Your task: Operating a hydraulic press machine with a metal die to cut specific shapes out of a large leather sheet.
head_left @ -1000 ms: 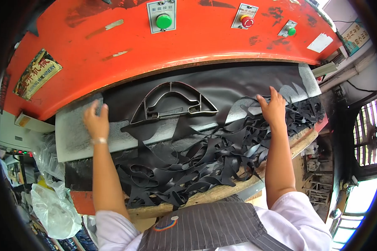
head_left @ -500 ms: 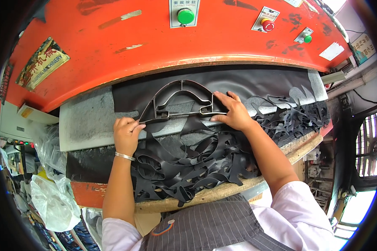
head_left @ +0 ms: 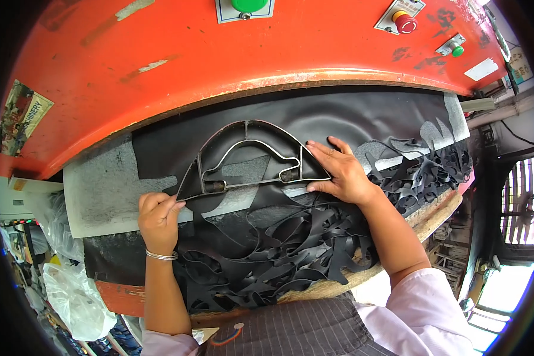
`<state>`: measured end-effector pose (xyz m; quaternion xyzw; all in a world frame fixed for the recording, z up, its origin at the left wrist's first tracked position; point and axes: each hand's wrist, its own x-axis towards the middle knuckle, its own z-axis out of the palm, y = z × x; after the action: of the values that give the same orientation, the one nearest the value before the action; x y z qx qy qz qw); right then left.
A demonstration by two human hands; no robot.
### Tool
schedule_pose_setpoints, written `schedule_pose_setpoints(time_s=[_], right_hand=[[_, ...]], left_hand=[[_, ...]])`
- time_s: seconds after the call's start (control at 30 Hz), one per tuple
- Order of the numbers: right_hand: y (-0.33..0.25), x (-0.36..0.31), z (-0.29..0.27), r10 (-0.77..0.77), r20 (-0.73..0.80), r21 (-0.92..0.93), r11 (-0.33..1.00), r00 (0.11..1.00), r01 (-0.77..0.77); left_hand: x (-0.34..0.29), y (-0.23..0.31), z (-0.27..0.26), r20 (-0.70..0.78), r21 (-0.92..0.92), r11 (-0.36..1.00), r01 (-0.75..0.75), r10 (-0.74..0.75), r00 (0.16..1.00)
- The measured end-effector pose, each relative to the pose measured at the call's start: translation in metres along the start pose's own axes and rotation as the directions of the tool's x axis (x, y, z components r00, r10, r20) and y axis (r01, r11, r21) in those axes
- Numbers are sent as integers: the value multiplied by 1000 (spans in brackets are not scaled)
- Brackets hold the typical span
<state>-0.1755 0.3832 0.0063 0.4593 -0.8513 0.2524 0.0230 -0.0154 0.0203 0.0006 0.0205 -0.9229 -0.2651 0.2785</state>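
Black sheet under the orange press carries one steel cutting die, its left tip pinched by the closed left hand and its right end pressed by the flat, open right hand, with scrap strips heaped nearer.

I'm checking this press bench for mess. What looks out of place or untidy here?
A tangle of black offcut strips heaps along the bench's front edge, some overhanging. The metal cutting die lies flat on the black sheet, both hands on it.
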Motion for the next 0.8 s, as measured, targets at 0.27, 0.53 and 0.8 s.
schedule_pose_setpoints(time_s=[0.27,0.53,0.8], right_hand=[[-2,0,-2,-31,6,4,1000,999,31],[-9,-7,-13,-14,2,-3,1000,1000,14],[8,-44,-131,351,-851,270,931,391,-248]], left_hand=[[2,5,-4,29,-30,999,29,-28,999],[-6,12,-13,63,16,998,69,-69,996],[14,130,-33,-119,-180,963,199,-222,968]])
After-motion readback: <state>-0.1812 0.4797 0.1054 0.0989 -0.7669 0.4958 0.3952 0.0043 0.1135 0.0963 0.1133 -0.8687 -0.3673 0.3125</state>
